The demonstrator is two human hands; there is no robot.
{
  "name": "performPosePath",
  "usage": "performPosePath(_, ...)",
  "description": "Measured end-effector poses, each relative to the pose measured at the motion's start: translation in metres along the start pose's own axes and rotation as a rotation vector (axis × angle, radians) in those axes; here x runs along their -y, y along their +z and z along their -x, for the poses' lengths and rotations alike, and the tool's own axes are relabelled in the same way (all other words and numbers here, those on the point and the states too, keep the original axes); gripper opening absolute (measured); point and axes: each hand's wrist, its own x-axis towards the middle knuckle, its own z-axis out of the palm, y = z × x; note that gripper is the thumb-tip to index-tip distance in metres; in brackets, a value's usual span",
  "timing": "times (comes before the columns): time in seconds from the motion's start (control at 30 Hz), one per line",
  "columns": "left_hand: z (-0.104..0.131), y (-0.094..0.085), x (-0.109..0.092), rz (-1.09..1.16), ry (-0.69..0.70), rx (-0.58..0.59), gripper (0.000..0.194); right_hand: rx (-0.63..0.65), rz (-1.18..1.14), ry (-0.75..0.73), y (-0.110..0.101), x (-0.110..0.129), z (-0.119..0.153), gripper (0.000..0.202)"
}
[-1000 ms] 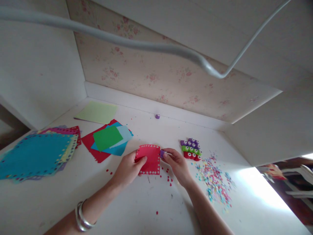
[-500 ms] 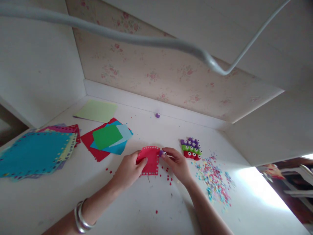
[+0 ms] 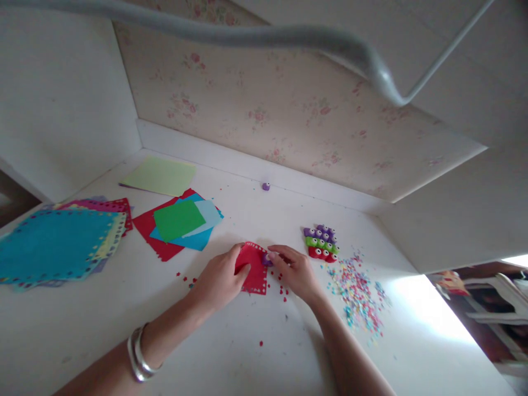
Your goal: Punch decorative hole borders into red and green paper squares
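A small red sheet of paper (image 3: 254,269) with a row of punched holes along its edges is pinched in my left hand (image 3: 223,278), thumb on top. My right hand (image 3: 295,272) grips a purple paper punch (image 3: 267,259) with an eye-like top, set over the upper right edge of the red sheet. The fingers partly hide the punch. Red punched bits (image 3: 284,291) lie on the table below my right hand. To the right stands a cluster of purple, green and red punches (image 3: 322,242).
Colourful confetti (image 3: 361,297) is spread at the right. Another purple punch (image 3: 266,186) stands near the wall. On the left lie a stack of punched sheets (image 3: 61,242), a green sheet (image 3: 179,220) on other papers, and pale green paper (image 3: 160,174). A pale cable (image 3: 247,36) crosses overhead.
The purple punch has moved left, from beside the red sheet's right edge to overlapping it. Both hands stay close together. The whole view has shifted slightly.
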Motion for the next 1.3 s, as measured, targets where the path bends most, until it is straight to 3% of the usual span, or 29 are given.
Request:
performPosePath(0.17,0.01,-0.001,-0.006,-0.279,0.105,-0.207,0.065,0.06,-0.026,0.045,-0.006,0.0,-0.005,0.025)
performPosePath(0.23,0.012,-0.002,-0.007,-0.374,0.153,-0.254,0.064,0.121,-0.033,0.047,-0.007,-0.001,-0.007,0.025)
performPosePath(0.5,0.017,0.004,-0.005,-0.389,0.25,-0.113,0.041,0.228,0.004,0.139,-0.007,-0.003,-0.014,0.027)
performPosePath(1.0,0.018,0.001,-0.004,-0.375,0.247,-0.099,0.042,0.288,-0.048,0.187,-0.011,0.002,-0.023,0.028)
performPosePath(1.3,0.018,0.001,-0.003,-0.342,0.256,-0.1,0.041,0.407,-0.051,0.143,-0.015,0.003,-0.029,0.03)
